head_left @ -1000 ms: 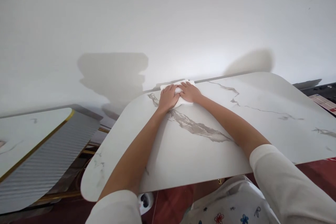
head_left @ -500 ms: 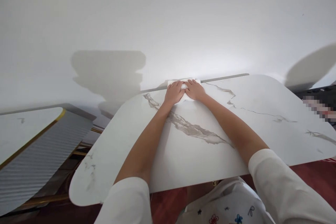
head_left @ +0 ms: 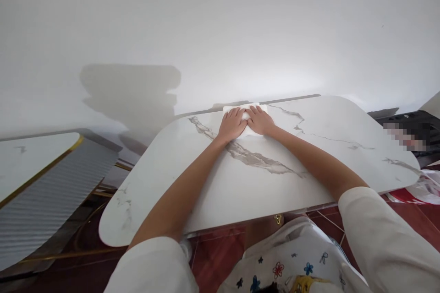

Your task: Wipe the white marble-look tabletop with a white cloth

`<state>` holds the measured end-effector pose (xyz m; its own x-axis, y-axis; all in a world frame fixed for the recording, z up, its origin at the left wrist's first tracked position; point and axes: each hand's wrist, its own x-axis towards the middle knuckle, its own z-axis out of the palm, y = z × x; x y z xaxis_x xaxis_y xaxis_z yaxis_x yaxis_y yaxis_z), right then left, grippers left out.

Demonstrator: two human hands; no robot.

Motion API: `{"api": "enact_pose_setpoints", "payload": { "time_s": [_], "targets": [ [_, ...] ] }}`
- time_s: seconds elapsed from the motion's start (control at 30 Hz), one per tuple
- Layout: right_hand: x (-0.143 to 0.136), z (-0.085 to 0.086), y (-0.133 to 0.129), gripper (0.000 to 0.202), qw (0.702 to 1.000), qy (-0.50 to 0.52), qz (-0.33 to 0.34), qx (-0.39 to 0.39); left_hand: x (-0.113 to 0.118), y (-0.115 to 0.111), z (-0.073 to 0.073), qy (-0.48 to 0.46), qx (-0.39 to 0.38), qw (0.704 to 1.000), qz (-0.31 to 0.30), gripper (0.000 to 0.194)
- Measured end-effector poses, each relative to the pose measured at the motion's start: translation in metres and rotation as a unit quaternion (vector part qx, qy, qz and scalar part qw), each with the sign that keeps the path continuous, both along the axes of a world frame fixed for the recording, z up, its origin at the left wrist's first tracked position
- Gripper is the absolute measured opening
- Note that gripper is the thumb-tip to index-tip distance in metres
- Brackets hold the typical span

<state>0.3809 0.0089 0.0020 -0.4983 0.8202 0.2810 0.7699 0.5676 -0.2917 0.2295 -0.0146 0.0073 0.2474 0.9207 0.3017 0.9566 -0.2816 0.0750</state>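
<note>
A white cloth (head_left: pixel 252 132) lies flat near the far edge of a white marble-patterned table (head_left: pixel 220 201). My left hand (head_left: pixel 233 124) rests on its left part, palm down with fingers stretched out. My right hand (head_left: pixel 259 120) presses on the right part in the same way, fingers extended towards the wall. The two hands sit side by side, their thumbs close together at the middle of the cloth. Both palms hide much of the cloth; its far corners and near edge show around them.
A white wall (head_left: pixel 220 32) rises right behind the table. To the left stands another marble-topped piece with gold trim and a ribbed grey side (head_left: pixel 62 201). A black object (head_left: pixel 412 121), partly blurred, is beyond the right end. Red floor tiles (head_left: pixel 220 252) show below.
The view has shifted slightly, showing more of the table's right end and the floor. Both hands stay flat on the cloth, now a little farther from the table's far edge.
</note>
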Motion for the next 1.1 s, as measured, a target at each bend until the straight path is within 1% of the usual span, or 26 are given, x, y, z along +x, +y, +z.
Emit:
{"api": "enact_pose_setpoints", "payload": {
  "time_s": [0.1,0.2,0.37,0.5,0.63,0.77,0.9,1.0,1.1],
  "targets": [
    [0.003,0.0,-0.023,0.053,1.0,-0.007,0.011,-0.001,0.003,-0.026,0.0,-0.002,-0.008,1.0,0.013,0.051],
    [0.007,0.0,-0.048,0.052,1.0,-0.008,0.023,0.01,0.006,-0.053,0.0,-0.006,0.001,1.0,0.018,0.05],
    [0.015,0.001,-0.093,0.052,0.999,-0.007,0.035,0.02,0.012,-0.098,0.0,-0.008,0.0,1.0,0.027,0.051],
    [0.02,0.002,-0.13,0.053,0.999,-0.015,0.036,0.019,0.014,-0.133,0.0,-0.004,-0.005,1.0,0.022,0.052],
    [0.023,0.002,-0.161,0.054,0.998,-0.024,0.046,0.029,0.013,-0.164,-0.001,-0.003,-0.013,1.0,0.02,0.053],
    [0.026,0.003,-0.184,0.054,0.998,-0.02,0.059,0.031,0.014,-0.19,-0.003,-0.008,-0.009,1.0,0.023,0.053],
    [0.037,0.005,-0.203,0.054,0.997,-0.025,0.069,0.014,0.022,-0.211,-0.004,-0.007,-0.006,1.0,0.025,0.052],
    [0.049,0.006,-0.214,0.056,0.996,-0.028,0.081,0.003,0.03,-0.225,-0.006,-0.005,-0.003,1.0,0.019,0.053],
    [0.059,0.007,-0.22,0.056,0.995,-0.023,0.092,0.002,0.037,-0.233,-0.006,-0.005,-0.004,1.0,0.007,0.054]
  ]
}}
